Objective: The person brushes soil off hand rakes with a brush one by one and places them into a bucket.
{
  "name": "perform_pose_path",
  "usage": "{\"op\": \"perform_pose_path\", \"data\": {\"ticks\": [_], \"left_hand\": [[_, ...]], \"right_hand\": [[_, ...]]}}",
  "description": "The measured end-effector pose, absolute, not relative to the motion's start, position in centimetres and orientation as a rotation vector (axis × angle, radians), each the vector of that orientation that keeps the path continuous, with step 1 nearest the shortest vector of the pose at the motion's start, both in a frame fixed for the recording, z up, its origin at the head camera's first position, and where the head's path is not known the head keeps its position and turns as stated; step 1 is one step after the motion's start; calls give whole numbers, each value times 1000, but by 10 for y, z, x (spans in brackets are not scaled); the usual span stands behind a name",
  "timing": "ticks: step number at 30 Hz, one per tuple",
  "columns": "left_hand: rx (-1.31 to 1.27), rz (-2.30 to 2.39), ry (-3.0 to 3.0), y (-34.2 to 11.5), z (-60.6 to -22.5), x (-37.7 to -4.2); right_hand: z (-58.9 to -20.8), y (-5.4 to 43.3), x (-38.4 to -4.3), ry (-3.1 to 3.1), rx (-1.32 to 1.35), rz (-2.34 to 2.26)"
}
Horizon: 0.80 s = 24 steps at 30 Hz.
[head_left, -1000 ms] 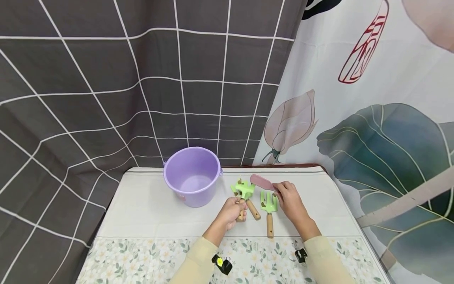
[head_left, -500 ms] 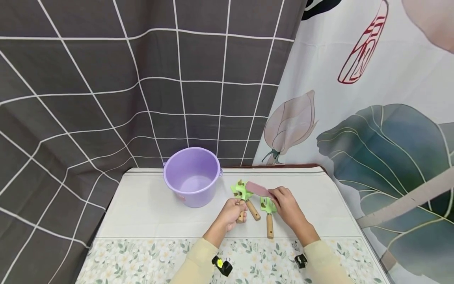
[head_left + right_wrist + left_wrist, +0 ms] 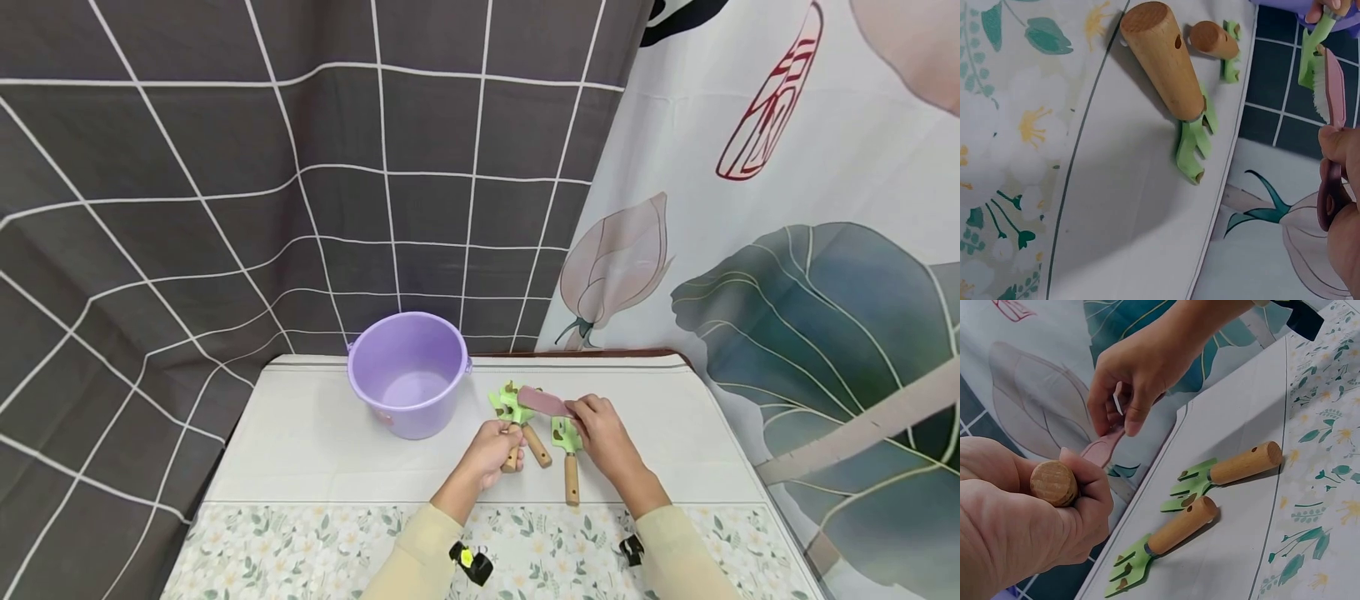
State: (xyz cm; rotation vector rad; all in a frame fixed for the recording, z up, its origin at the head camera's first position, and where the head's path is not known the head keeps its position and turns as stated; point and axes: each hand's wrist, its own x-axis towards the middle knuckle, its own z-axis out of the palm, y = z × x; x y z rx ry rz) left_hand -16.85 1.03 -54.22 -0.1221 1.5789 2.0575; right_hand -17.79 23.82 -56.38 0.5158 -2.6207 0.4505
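Observation:
My left hand (image 3: 491, 450) grips the wooden handle (image 3: 1054, 483) of a small garden tool with a green head (image 3: 1307, 65). In my right hand (image 3: 603, 429) is a pink brush (image 3: 543, 402), pinched by its handle. Its white bristles (image 3: 1320, 94) are right at the green head in the right wrist view. Two green hand forks with wooden handles lie on the table: one fork (image 3: 572, 479) below my right hand, the other fork (image 3: 1182, 525) beside my left hand. The held tool's head partly overlaps the second fork in the head view.
A purple bucket (image 3: 420, 421) stands at the back of the table, left of the tools. The table has a white cloth (image 3: 300, 442) with a floral front band (image 3: 300, 550). Grey checked and leaf-printed curtains hang behind and beside it.
My right hand has brought the pink brush left and slightly down, over the green head of the held tool. My left hand has stayed nearly in place, still gripping the handle.

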Motion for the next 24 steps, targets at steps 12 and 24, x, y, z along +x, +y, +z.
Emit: {"op": "perform_pose_path", "data": {"ticks": [12,24], "left_hand": [[-108,2067,1574,8,-540,-168],[-147,2064,1595,6,-543,-167]], "right_hand": [[-558,240,-180,-2629,452,470],[-553,241,-183,-2646,421,473]]}}
